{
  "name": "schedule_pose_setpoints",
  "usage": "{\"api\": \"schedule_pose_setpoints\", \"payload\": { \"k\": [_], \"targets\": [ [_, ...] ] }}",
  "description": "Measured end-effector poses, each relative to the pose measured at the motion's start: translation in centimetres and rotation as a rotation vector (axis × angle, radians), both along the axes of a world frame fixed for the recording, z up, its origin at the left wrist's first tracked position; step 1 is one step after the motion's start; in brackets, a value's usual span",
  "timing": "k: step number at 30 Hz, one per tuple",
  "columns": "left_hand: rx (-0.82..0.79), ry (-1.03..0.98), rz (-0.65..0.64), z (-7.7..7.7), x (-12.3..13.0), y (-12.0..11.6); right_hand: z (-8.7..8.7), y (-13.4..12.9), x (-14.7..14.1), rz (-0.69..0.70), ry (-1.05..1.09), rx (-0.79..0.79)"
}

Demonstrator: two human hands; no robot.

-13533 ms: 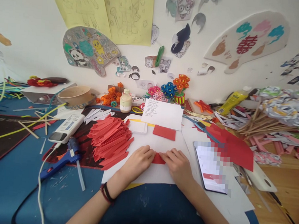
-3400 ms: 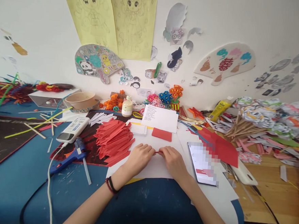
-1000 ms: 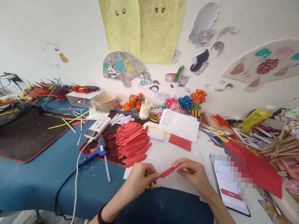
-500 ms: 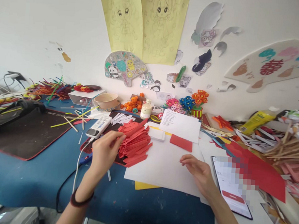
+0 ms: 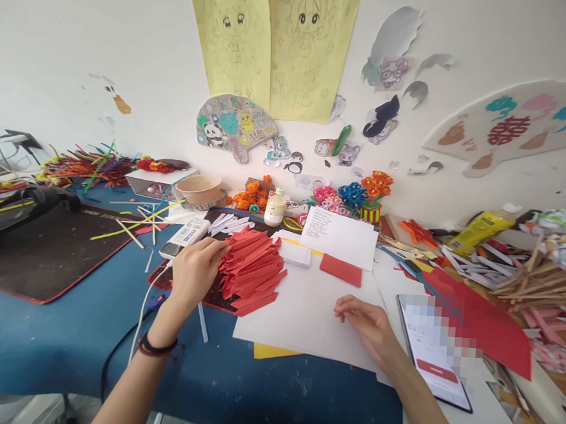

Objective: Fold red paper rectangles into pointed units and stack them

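Note:
A heap of red folded paper strips (image 5: 254, 271) lies near the middle of the table. At the heap's upper left edge is my left hand (image 5: 200, 265), its thumb and fingers pinched together. Whether a strip is between those fingertips is hidden. My right hand (image 5: 365, 322) hovers over the large white paper sheet (image 5: 299, 323), fingers loosely bent, with nothing visible in them. Beyond it, a small red paper rectangle (image 5: 341, 270) rests on the sheet. A stack of small white papers (image 5: 295, 254) sits between the heap and that rectangle.
A phone (image 5: 439, 371) lies right of my right hand, near red paper (image 5: 502, 337). White power bank (image 5: 184, 239) and cable are on the left. A glue bottle (image 5: 275, 208), a bowl (image 5: 198, 189), a handwritten card (image 5: 342, 237) and craft flowers (image 5: 352, 196) stand along the back.
My left hand has shifted slightly left at the heap. A red strip that stuck out at the heap's top right now lies lower. My right hand has moved slightly left, its fingers curled a little more.

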State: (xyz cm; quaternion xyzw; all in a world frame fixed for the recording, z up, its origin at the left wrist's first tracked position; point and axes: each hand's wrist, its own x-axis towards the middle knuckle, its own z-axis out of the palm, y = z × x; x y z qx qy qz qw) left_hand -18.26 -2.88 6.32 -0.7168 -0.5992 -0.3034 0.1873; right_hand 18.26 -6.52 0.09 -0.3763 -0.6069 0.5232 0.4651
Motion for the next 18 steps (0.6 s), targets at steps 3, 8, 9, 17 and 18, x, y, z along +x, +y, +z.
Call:
{"api": "schedule_pose_setpoints", "payload": {
  "k": [3, 8, 9, 17, 18],
  "targets": [
    [0.009, 0.008, 0.003, -0.06, 0.06, 0.01, -0.27, 0.06, 0.17, 0.018, 0.05, -0.021],
    [0.024, 0.03, 0.0, -0.27, -0.04, 0.21, -0.29, -0.11, 0.21, 0.042, 0.062, -0.052],
    [0.024, 0.031, -0.003, -0.33, -0.08, 0.25, -0.25, -0.14, 0.18, 0.05, 0.06, -0.056],
    [0.029, 0.036, 0.008, -0.27, -0.29, 0.04, -0.22, 0.08, 0.14, 0.08, 0.028, -0.068],
    [0.037, 0.029, 0.013, -0.18, -0.26, -0.06, -0.24, 0.07, 0.15, 0.081, 0.021, -0.07]
  ]
}}
